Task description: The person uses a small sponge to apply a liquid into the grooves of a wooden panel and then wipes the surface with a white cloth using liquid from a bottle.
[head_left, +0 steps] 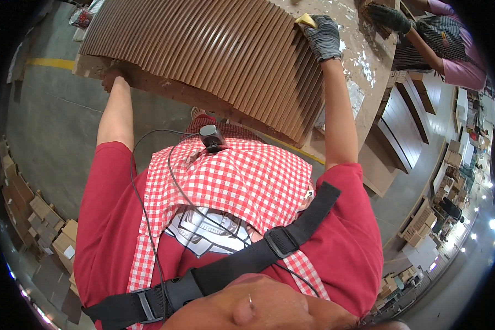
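Observation:
A brown, ribbed wooden panel (214,49), gently curved, lies across a worktable in front of me. At its far right edge my right hand (323,39), in a grey striped knit glove, is closed on a small yellow pad (306,21). The pad's exact kind is unclear, and it touches the ribs. My left hand (115,78) is bare and sits at the panel's near left corner. Its fingers curl at the edge, partly hidden in shadow beneath the panel.
The worktable (366,69) has white paint spots on its right side. Beyond it, a co-worker's gloved hand (388,18) rests on a brown piece. Long boards (404,129) lie to the right. Stacked cartons (66,242) stand at lower left. A cable (143,206) hangs over my apron.

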The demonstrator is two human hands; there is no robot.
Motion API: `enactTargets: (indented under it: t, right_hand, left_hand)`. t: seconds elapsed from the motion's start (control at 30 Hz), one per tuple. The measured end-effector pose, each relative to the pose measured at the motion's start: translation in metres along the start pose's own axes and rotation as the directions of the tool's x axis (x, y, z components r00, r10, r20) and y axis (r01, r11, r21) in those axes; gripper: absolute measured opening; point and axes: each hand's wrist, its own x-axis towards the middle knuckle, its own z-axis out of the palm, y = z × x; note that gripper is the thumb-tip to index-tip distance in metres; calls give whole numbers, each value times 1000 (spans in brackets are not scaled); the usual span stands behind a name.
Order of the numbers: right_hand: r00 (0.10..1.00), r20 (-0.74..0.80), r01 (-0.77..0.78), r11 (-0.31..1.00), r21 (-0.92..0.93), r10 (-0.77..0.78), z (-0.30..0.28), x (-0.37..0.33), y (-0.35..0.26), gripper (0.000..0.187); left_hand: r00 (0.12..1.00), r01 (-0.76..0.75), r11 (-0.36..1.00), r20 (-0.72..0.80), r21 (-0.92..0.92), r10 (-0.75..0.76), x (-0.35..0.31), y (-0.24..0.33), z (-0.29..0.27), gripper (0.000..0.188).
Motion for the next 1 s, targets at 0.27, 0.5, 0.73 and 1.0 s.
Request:
enactTargets:
  t: [0.27,0.5,0.73,1.0]
  right_hand:
    - [977,197,112,980,-166,-78,-11,-50,-63,35]
    - [939,334,115,991,-70,-85,-37,-147,-148,46]
    - [744,642,-88,926,368,-184,-52,-182,-174,49]
    - [949,306,4,971,240,-80,-47,-181,-166,41]
  left_hand:
    - [999,-32,998,25,63,30,31,-4,21,58]
    - [991,-117,971,87,209,101,49,-7,30,56]
    - [995,20,1000,99,-9,-19,61,0,30,59]
    - [994,-96,993,-36,74,99,39,1,17,65]
